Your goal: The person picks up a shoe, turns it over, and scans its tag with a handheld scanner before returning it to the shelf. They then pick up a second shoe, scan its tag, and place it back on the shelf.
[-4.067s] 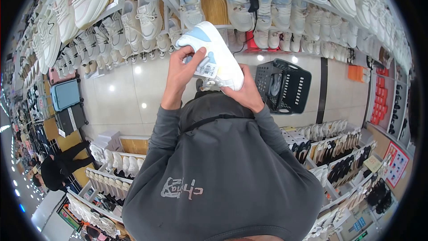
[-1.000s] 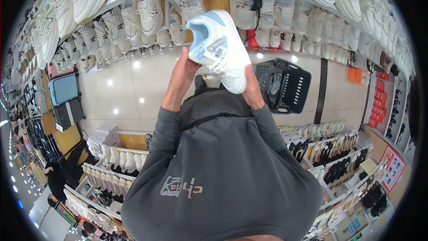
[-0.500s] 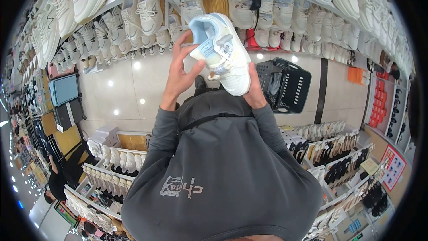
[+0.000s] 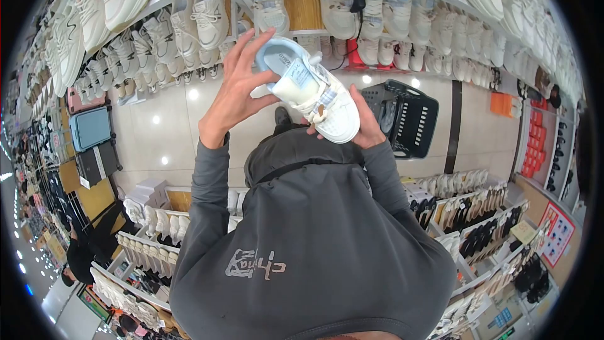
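A white sneaker (image 4: 340,116) with a light blue lining is held up in front of my body, its toe pointing down and to the right. My right hand (image 4: 368,119) supports it around the toe end, with some fingers hidden beneath the sole. At the ankle opening, my left hand (image 4: 236,82) grips the collar, a finger and the thumb near the tongue and other fingertips by the heel. A light blue label (image 4: 301,77) shows on the tongue. White laces cross the upper.
Shelves of pale sneakers (image 4: 211,19) run along the far side. A black shopping basket (image 4: 415,119) stands on the tiled floor to the right. Suitcases (image 4: 91,129) are at the left. Racks of shoes (image 4: 469,214) stand behind me on both sides.
The sneaker has turned, its toe shifting slightly right and down and its opening tilting left. My left hand has moved left, with its wrist lower. The barcode tag no longer faces me.
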{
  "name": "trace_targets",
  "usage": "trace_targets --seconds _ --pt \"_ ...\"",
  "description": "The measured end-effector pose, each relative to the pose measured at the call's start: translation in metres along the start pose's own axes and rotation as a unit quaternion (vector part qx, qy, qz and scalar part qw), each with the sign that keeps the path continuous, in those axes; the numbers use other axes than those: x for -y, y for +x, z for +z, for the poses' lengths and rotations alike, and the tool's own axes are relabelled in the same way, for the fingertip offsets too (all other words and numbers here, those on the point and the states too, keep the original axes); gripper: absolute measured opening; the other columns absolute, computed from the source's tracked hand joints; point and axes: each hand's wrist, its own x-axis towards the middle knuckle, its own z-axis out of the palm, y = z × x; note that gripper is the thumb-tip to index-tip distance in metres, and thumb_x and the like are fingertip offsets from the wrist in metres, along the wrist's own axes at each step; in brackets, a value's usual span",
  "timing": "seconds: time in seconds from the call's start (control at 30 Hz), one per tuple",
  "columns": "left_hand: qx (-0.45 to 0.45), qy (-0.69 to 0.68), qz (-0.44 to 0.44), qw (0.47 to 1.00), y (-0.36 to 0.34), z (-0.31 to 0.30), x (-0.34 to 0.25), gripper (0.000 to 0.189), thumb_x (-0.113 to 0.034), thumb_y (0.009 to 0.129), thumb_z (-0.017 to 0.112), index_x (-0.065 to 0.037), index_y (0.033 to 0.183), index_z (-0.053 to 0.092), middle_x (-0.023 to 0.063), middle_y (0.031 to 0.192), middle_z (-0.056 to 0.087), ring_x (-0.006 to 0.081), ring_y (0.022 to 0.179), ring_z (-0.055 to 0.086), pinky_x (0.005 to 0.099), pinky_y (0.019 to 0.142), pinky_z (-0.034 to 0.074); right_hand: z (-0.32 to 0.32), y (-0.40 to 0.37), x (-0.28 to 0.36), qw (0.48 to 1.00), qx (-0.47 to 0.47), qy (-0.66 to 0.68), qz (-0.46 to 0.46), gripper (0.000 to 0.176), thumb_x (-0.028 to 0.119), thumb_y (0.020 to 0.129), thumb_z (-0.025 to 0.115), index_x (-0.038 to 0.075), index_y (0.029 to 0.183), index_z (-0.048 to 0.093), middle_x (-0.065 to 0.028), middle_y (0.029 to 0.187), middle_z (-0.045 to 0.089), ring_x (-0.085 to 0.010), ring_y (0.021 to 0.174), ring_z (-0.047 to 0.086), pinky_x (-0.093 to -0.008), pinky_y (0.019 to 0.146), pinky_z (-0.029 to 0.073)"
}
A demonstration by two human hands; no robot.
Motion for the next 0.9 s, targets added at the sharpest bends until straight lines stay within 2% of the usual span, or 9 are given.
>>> trace_targets --seconds 0.03,0.13,0.23,0.27,0.37,0.6,0.7,0.8,0.9 --pt "0.002 -0.004 0.007 1.0 0.0 -0.001 -0.001 0.035 -0.014 0.061 0.094 -0.011 0.087 0.071 0.0067 0.165 0.037 0.0417 0.154 0.025 0.0541 0.12 0.028 0.003 -0.001 0.001 1.0 0.011 0.002 0.01 0.081 0.065 0.108 0.024 0.003 0.16 0.031 -0.0228 0.147 0.056 -0.0388 0.124 0.065 -0.0468 0.101 0.057" --pt "-0.001 -0.023 0.02 1.0 0.0 -0.001 -0.006 0.032 -0.016 0.062 0.094 -0.008 0.083 0.071 0.0077 0.162 0.043 0.0413 0.153 0.027 0.0538 0.12 0.028 -0.003 -0.003 -0.002 0.977 -0.203 -0.024 -0.055 0.088 0.069 0.106 0.025 -0.001 0.158 0.035 -0.0229 0.151 0.053 -0.0345 0.134 0.058 -0.0433 0.114 0.047" --pt "-0.016 -0.076 0.001 0.997 -0.005 0.011 -0.008 0.031 -0.018 0.065 0.093 -0.006 0.083 0.071 0.0083 0.157 0.049 0.0408 0.151 0.031 0.053 0.119 0.03 0.011 -0.014 0.013 0.976 -0.187 -0.029 -0.105 0.094 0.073 0.104 0.025 -0.006 0.156 0.036 -0.0211 0.156 0.048 -0.0307 0.144 0.049 -0.04 0.122 0.036" --pt "-0.028 -0.084 -0.011 0.996 -0.006 0.014 -0.011 0.031 -0.019 0.066 0.093 -0.005 0.084 0.071 0.0084 0.156 0.05 0.0407 0.15 0.032 0.0528 0.119 0.03 -0.008 -0.014 0.011 0.976 0.041 0.155 -0.146 0.098 0.074 0.103 0.025 -0.006 0.157 0.033 -0.0195 0.16 0.043 -0.0307 0.147 0.044 -0.0417 0.123 0.034" --pt "-0.053 -0.107 -0.046 0.992 -0.008 0.022 -0.016 0.03 -0.021 0.071 0.091 -0.004 0.089 0.073 0.0086 0.154 0.054 0.0397 0.149 0.034 0.052 0.119 0.031 0.014 -0.013 0.015 0.974 -0.139 -0.035 -0.175 0.098 0.074 0.104 0.023 -0.007 0.158 0.031 -0.0181 0.163 0.039 -0.0297 0.15 0.04 -0.0418 0.124 0.032" --pt "-0.075 -0.145 -0.103 0.981 -0.015 0.028 -0.016 0.031 -0.018 0.076 0.087 -0.003 0.101 0.077 0.0086 0.149 0.057 0.0362 0.145 0.04 0.0486 0.119 0.033 0.002 -0.008 0.004 0.949 -0.087 -0.181 -0.243 0.128 0.093 0.083 0.044 -0.006 0.161 0.023 -0.0161 0.166 0.032 -0.0268 0.153 0.035 -0.0427 0.125 0.03" --pt "-0.092 -0.175 -0.137 0.971 -0.017 0.032 -0.017 0.031 -0.019 0.078 0.088 -0.001 0.1 0.077 0.0099 0.145 0.059 0.0345 0.139 0.043 0.0462 0.115 0.036 0.002 -0.007 0.003 0.939 -0.096 -0.212 -0.252 0.13 0.093 0.078 0.052 -0.004 0.161 0.025 -0.0167 0.165 0.033 -0.0266 0.152 0.036 -0.0422 0.125 0.03" --pt "-0.108 -0.24 -0.219 0.94 -0.022 0.042 -0.015 0.034 -0.022 0.08 0.088 0.0 0.104 0.077 0.0115 0.14 0.06 0.0316 0.133 0.047 0.0427 0.111 0.04 0.013 -0.005 0.004 0.925 -0.165 -0.214 -0.266 0.128 0.086 0.074 0.067 -0.002 0.159 0.029 -0.0158 0.162 0.037 -0.0263 0.15 0.038 -0.0412 0.124 0.031" --pt "-0.108 -0.274 -0.279 0.914 -0.026 0.051 -0.015 0.036 -0.023 0.083 0.087 -0.001 0.11 0.078 0.013 0.136 0.062 0.029 0.129 0.051 0.0394 0.108 0.042 -0.009 -0.006 -0.004 0.901 -0.137 -0.283 -0.299 0.112 0.066 0.081 0.08 -0.001 0.158 0.032 -0.0133 0.158 0.04 -0.0251 0.148 0.039 -0.0389 0.122 0.032"
